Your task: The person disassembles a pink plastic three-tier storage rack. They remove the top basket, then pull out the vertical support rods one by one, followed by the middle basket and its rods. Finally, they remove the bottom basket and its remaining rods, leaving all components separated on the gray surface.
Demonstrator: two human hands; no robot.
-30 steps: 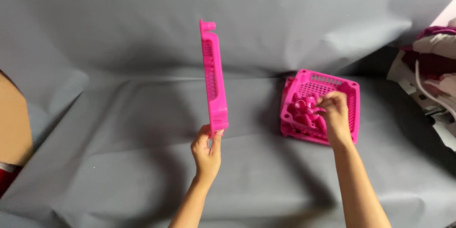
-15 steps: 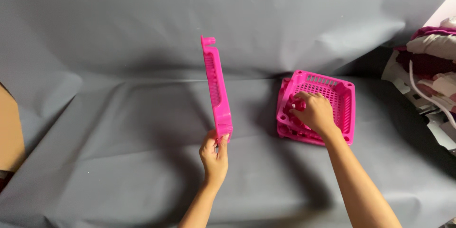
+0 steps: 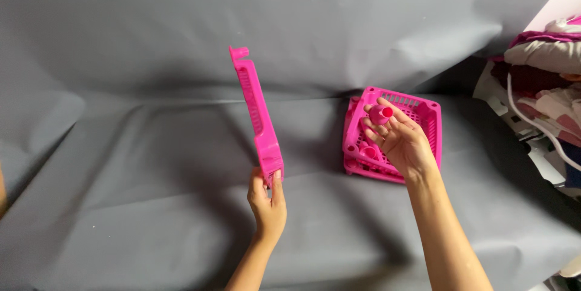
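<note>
Pink plastic is what both hands deal with, set against a grey cloth sheet that covers the worktop and rises behind it in soft folds. The left hand is closed around the lower end of a flat pink panel, thumb and fingers pinching its thicker foot so the piece stands almost upright, edge-on to the camera; held this way, its slotted face and the small hooked tab at its top end are free of the cloth. The panel looks rigid and glossy, a moulded lattice with a solid rim. The right hand is raised above and slightly in front of a pink basket, palm up, its fingertips lightly clasping a small pink cap-like piece, round and hollow, with its open mouth turned to the camera. The basket lies on the cloth just below that hand, square, with perforated walls, and holds more small pink pieces of similar kind. Far to the right of the right hand sits a heap of folded fabrics with a white cord across it.
</note>
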